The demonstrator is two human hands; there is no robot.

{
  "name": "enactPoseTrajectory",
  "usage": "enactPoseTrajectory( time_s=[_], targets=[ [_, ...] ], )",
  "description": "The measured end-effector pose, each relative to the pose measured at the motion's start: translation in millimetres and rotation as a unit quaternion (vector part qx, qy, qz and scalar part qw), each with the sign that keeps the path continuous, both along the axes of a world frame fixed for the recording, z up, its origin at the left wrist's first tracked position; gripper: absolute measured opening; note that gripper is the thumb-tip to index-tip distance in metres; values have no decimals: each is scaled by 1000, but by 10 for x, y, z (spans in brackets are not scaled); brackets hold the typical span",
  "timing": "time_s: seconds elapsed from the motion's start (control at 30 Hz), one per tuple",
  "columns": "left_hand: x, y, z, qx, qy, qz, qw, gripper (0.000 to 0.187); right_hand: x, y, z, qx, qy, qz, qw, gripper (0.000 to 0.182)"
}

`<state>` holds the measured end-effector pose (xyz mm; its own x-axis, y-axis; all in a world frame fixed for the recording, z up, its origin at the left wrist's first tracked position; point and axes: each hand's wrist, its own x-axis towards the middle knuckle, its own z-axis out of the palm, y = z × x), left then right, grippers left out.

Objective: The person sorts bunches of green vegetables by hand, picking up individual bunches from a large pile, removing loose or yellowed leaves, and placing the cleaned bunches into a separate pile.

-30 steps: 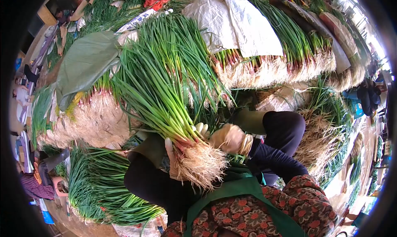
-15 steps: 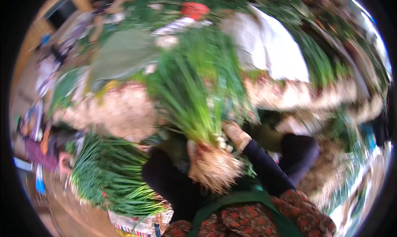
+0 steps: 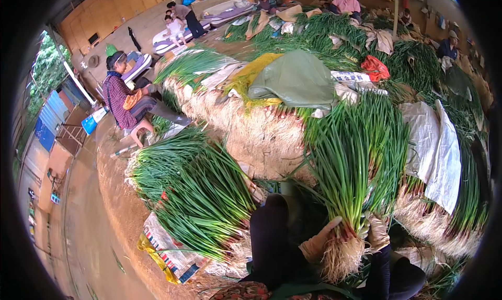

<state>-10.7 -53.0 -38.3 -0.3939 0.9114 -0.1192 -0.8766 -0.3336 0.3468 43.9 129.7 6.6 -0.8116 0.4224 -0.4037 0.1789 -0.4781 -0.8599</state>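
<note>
Upright between my knees is a bunch of green onions (image 3: pixel 346 190), its pale bushy roots (image 3: pixel 342 258) hanging downward. My left hand (image 3: pixel 321 240), in a light glove, grips the left side of the bunch just above the roots. On the opposite side my right hand (image 3: pixel 377 233), also gloved, has its fingers curled against the stem bases. More green onions (image 3: pixel 386 159) stand right behind the bunch, and their edges blend together. A pile of green onions (image 3: pixel 193 187) lies to my left on a printed sack (image 3: pixel 166 243).
Long stacks of onions show roots (image 3: pixel 261 135) ahead and roots (image 3: pixel 423 216) at right, partly under a green sheet (image 3: pixel 295 80) and a white sheet (image 3: pixel 438 148). A co-worker (image 3: pixel 125 93) sits on a stool at left. Other people are farther back. A red bag (image 3: pixel 375 68) lies ahead.
The camera view has swung left and up, bringing the seated co-worker and room into view. The bunch, earlier tilted with roots toward me, now stands more upright, and my left hand has become visible.
</note>
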Motion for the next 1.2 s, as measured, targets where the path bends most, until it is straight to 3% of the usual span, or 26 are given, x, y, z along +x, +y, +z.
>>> enactPoseTrajectory(
  time_s=[0.03, 0.1, 0.2, 0.27, 0.33, 0.4, 0.43, 0.47, 0.57, 0.63, 0.7, 0.73, 0.77, 0.83, 0.97, 1.0, 1.07, 1.13, 1.2],
  targets=[
    [39, 7, 46, 8, -60, -10, 998, 48, -3, -3, 37, 5, -30, 20, 999, 11],
    [55, 63, 10, 36, -35, -1, 999, 48, 11, -54, 290, -12, -90, 46, 995, 14],
    [91, 153, -237, 50, -36, 28, 998, 49, 70, -78, 58, -129, -31, -3, 991, 26],
    [92, 141, -253, 46, -68, 47, 995, 47, 109, -83, -173, -327, 57, -4, 943, 32],
    [84, 125, -154, 48, -70, 50, 995, 47, 125, -130, -493, -334, 29, -65, 940, 28],
    [89, 101, -103, 51, -72, 50, 995, 47, 15, -181, -789, -160, -24, -118, 980, 19],
    [104, 82, -92, 51, -73, 51, 995, 47, 69, -136, -832, -139, -22, -50, 989, 12],
    [106, 68, -74, 53, -72, 53, 995, 46, 170, 161, -1532, -262, -11, 10, 965, 15],
    [99, 37, -14, 64, -69, 56, 994, 46, 409, 103, -980, -61, -23, 13, 998, 19],
    [110, 38, 70, 78, -76, 62, 992, 46, 421, 16, -535, 88, 37, 26, 995, 25],
    [126, 68, 215, 104, -75, 80, 989, 45, 337, 12, -302, 167, 96, 73, 979, 33],
    [138, 90, 276, 114, -76, 86, 987, 45, 285, 45, -280, 172, 110, 108, 973, 38],
    [150, 105, 341, 119, -80, 91, 986, 45, 293, 170, -440, 104, 73, 192, 973, 41],
    [114, 69, 308, 98, -119, 60, 986, 46, 330, 245, -747, 96, 55, 240, 965, 43],
    [47, 89, 279, 67, -214, -23, 974, 51, 318, -3, -186, -69, 36, 140, 987, 30],
    [12, 70, 418, 63, -227, -36, 971, 55, 337, 15, -53, 52, 9, 130, 990, 26],
    [23, 81, 648, 55, -230, -42, 971, 65, 433, 64, 125, 288, -58, 127, 947, 25],
    [167, 93, 792, 42, -194, -14, 980, 78, 579, -13, 218, 367, -14, 98, 925, 27],
    [163, 156, 477, -7, -154, -39, 987, 84, 782, 125, 39, 401, -30, 96, 910, 25]
  ],
)
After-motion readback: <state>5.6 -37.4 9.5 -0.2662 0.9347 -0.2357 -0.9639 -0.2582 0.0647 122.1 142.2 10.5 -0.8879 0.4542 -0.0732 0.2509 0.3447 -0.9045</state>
